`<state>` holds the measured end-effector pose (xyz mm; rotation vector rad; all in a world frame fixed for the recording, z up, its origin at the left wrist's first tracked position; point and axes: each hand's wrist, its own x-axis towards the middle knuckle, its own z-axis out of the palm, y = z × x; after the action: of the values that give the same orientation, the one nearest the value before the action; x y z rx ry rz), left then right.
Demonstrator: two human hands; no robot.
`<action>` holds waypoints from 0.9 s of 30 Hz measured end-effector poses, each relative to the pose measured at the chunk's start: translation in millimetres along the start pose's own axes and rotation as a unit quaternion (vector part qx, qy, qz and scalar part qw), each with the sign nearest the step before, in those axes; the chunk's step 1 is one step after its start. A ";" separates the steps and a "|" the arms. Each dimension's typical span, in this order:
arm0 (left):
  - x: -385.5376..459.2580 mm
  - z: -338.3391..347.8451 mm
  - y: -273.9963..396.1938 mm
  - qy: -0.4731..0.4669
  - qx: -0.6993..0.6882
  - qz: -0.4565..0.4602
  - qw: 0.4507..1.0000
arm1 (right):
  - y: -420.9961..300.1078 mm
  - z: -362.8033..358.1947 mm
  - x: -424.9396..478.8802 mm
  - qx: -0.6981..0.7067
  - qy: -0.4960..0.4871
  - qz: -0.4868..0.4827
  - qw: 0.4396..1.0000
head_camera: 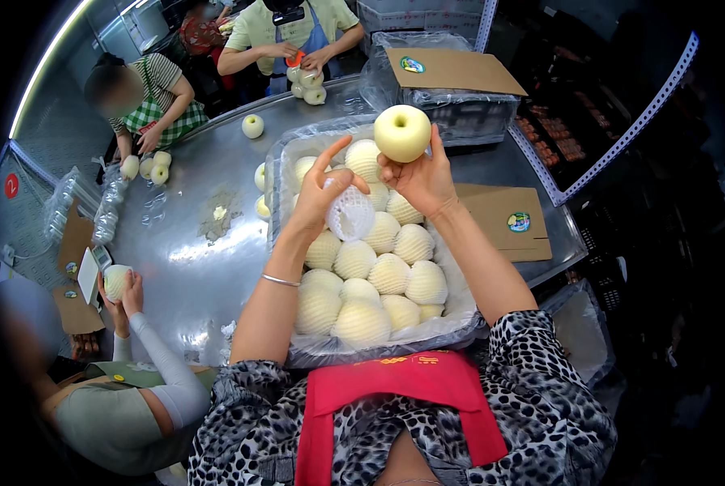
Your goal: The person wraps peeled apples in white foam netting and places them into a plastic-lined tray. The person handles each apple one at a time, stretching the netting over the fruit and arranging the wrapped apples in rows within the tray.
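Note:
My right hand [422, 182] holds up a bare pale yellow-green apple or pear [402, 133] on its fingertips, stem hollow towards me. An empty white foam net sleeve [350, 214] hangs from my left hand [329, 188], pinched by the thumb, with the index finger stretched out. Both hands are above a crate [460, 301] lined with clear plastic. Several fruits in foam nets [362, 322] fill it in a heap. The fruit in my right hand touches neither the sleeve nor my left hand.
Bare fruits [252, 126] lie on the metal table [216, 285] left of the crate. Flat cardboard [502, 222] lies to the right; a plastic-wrapped crate [460, 115] with a cardboard sheet stands behind. Several co-workers stand around the table, some handling fruit. A perforated metal frame [630, 146] rises at right.

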<state>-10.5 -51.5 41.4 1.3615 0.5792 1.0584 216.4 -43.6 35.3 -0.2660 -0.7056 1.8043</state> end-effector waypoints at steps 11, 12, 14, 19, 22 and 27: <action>4.6 -12.8 -14.9 0.116 -0.067 0.000 0.991 | -0.6 -5.3 -3.4 0.073 0.083 -0.006 0.994; 4.8 -13.2 -15.5 0.115 -0.074 0.001 0.991 | 0.0 -8.8 -2.5 0.084 0.082 -0.010 0.993; 6.1 -15.6 -18.9 0.113 -0.089 0.005 0.990 | 1.7 -20.4 0.0 0.108 0.081 -0.017 0.991; 6.9 -28.0 -27.4 0.169 -0.170 0.010 0.971 | 3.1 -13.3 0.2 0.099 0.067 -0.010 0.993; 7.6 -27.9 -29.5 0.190 -0.153 0.035 0.969 | 1.6 -0.6 -3.6 0.038 0.026 -0.008 0.999; 11.7 -29.9 -36.8 0.225 0.021 0.082 0.971 | 4.7 -2.1 -9.9 -0.006 -0.055 0.103 0.993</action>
<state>-20.8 -22.3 3.7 1.2240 0.8342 1.5164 217.2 -52.9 29.2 -0.2562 -0.7897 2.0232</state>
